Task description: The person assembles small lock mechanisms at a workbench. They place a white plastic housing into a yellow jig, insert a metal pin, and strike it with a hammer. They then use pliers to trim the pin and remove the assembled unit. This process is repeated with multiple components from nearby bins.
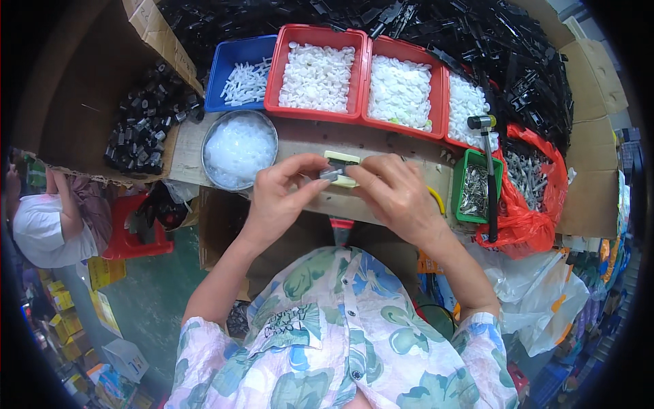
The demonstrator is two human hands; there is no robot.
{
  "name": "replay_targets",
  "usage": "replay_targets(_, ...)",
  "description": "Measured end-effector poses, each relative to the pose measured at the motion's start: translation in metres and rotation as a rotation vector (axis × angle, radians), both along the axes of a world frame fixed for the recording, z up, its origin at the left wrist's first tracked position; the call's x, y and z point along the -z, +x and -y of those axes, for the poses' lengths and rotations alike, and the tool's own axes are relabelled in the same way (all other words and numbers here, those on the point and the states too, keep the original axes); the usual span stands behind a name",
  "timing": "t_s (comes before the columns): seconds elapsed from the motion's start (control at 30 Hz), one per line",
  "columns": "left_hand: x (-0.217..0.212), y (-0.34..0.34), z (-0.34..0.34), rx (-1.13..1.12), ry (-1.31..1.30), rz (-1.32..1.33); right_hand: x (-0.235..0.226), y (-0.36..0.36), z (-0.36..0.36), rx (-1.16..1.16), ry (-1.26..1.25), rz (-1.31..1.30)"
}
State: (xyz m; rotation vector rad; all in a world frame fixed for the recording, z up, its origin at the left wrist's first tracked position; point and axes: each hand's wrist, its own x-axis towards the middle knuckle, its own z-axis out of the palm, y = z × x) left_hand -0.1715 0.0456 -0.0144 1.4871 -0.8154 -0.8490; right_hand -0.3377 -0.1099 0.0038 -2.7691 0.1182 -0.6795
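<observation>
A small cream block [343,158] with a dark middle sits on the bench in front of me, partly covered by my fingers. My left hand [285,198] comes in from the left, thumb and forefinger closed on a small grey shiny piece [330,175] at the block's near side. From the other side, my right hand [395,194] reaches over the block with its fingers bent together. Its fingertips meet close to the grey piece; whatever they pinch is too small and covered to make out.
Beyond my hands stand a blue bin [216,85] and red bins [272,88] of white parts. A round bowl [206,153] of clear pieces is at left. On the right are a hammer [492,184], a green bin [458,191] of metal parts and a red bag [548,211].
</observation>
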Motion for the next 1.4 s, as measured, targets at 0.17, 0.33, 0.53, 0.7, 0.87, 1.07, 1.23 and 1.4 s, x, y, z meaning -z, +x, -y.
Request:
replay_targets(0.17,0.004,0.006,0.014,0.098,0.000,-0.347,0.004,0.012,-0.004,-0.026,0.019,0.044)
replay_targets(0.33,0.013,0.009,0.022,0.034,0.081,-0.138,0.022,0.021,0.004,0.033,0.205,0.011)
replay_targets(0.53,0.037,0.004,0.028,-0.013,0.106,-0.016,0.026,0.026,0.008,0.075,0.293,-0.046)
replay_targets(0.7,0.040,0.001,0.032,-0.061,0.105,-0.136,0.030,0.029,0.008,0.053,0.291,-0.048)
replay_targets(0.87,0.047,-0.001,0.033,-0.072,0.097,0.006,0.033,0.027,0.008,0.066,0.310,-0.062)
replay_targets(1.07,0.046,-0.002,0.032,-0.068,0.109,0.065,0.019,0.001,0.011,0.132,0.261,0.070)
replay_targets(1.23,0.034,0.003,0.027,-0.010,0.127,0.151,-0.007,-0.087,0.040,0.567,0.185,0.013)
replay_targets(1.4,-0.005,0.021,0.045,-0.052,-0.028,0.581,0.003,-0.131,0.046,0.776,0.195,-0.310)
